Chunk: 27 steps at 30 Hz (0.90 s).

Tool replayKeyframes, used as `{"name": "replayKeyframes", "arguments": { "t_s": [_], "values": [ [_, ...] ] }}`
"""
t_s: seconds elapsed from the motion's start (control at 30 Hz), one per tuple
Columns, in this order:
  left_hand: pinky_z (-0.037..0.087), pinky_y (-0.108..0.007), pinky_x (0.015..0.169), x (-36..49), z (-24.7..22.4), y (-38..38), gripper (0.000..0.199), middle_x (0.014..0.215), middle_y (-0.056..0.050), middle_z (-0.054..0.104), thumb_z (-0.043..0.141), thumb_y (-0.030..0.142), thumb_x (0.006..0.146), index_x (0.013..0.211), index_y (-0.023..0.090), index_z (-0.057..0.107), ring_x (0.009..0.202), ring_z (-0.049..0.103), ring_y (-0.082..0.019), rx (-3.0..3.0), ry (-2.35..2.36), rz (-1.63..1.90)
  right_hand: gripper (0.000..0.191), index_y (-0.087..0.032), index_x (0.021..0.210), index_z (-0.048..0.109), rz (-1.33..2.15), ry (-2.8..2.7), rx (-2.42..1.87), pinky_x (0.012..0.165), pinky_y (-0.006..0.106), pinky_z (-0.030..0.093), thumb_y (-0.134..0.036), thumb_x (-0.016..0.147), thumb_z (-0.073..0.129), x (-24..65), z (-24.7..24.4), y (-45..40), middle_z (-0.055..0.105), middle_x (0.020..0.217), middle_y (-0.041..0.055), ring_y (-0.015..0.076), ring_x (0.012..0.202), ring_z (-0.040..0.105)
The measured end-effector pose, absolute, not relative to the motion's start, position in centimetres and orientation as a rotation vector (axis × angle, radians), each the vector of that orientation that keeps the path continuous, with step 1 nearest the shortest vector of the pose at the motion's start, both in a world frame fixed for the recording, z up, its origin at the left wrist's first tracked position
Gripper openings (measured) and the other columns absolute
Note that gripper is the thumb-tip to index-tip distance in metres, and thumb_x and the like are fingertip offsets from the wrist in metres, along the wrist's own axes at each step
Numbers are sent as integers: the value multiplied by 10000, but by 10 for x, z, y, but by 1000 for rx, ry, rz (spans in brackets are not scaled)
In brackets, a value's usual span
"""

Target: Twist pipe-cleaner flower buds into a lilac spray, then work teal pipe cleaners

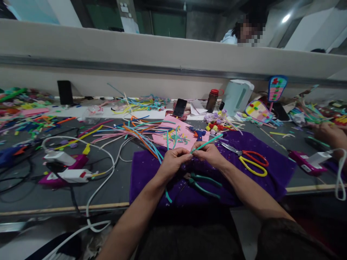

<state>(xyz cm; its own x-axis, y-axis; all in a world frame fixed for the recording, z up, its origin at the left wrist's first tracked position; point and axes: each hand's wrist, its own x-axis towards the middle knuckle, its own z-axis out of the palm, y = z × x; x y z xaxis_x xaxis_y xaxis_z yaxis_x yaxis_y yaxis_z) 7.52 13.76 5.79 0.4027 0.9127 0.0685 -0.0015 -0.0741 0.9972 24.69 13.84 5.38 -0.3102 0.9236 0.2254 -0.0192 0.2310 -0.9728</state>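
Note:
Above a purple cloth (146, 180), my left hand (175, 160) and my right hand (207, 153) meet, both pinched on a green pipe cleaner (210, 141). Its free end sticks out up and to the right past my right fingers. Just below my hands lie green-handled pliers (203, 184). To the right of my right hand rest scissors (251, 159) with one red and one yellow handle. Beyond my hands, a pink sheet (165, 130) carries small cut pieces (177, 139) of pipe cleaner. A blue glue gun (199, 133) sits at that sheet's right side.
Long pipe cleaners (130, 131) spread left of the pink sheet. Magenta power strips (65, 171) with white cables lie at left, another strip (307, 162) at right. A kettle (237, 97), bottle (213, 101) and phone (180, 107) stand behind. Another person's hand (329, 135) is at far right.

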Motion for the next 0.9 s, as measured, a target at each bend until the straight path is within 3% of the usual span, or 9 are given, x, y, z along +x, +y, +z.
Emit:
{"name": "replayKeyframes", "arguments": {
  "t_s": [0.23, 0.47, 0.6, 0.9],
  "values": [
    [282, -164, 407, 74, 56, 139, 166, 517, -4, 553, 640, 271, 632, 640, 119, 575, 418, 456, -54, 1066, 680, 572, 159, -146, 751, 555, 1385, -1612, -801, 407, 178, 265, -285, 698, 610, 248, 57, 134, 489, 583, -33, 45, 437, 371],
    [383, -202, 586, 78, 56, 137, 188, 672, -3, 600, 645, 312, 628, 722, 150, 621, 618, 516, -105, 1587, 994, 1064, 125, -154, 730, 549, 1156, -1580, -1010, 398, 182, 264, -270, 695, 581, 244, 56, 138, 448, 517, -55, 49, 408, 354],
    [365, -205, 584, 77, 55, 136, 161, 655, 8, 595, 592, 324, 675, 696, 173, 644, 636, 514, -114, 1778, 1085, 1111, 135, -153, 729, 561, 1141, -1571, -995, 411, 183, 285, -276, 685, 593, 243, 56, 136, 472, 562, -43, 49, 430, 370],
    [314, -186, 454, 76, 56, 139, 202, 513, 6, 547, 655, 308, 620, 624, 133, 554, 434, 443, -60, 1082, 668, 601, 204, -143, 741, 563, 1363, -1594, -824, 398, 182, 257, -324, 672, 628, 249, 55, 137, 490, 560, -34, 44, 418, 366]
  ]
}}
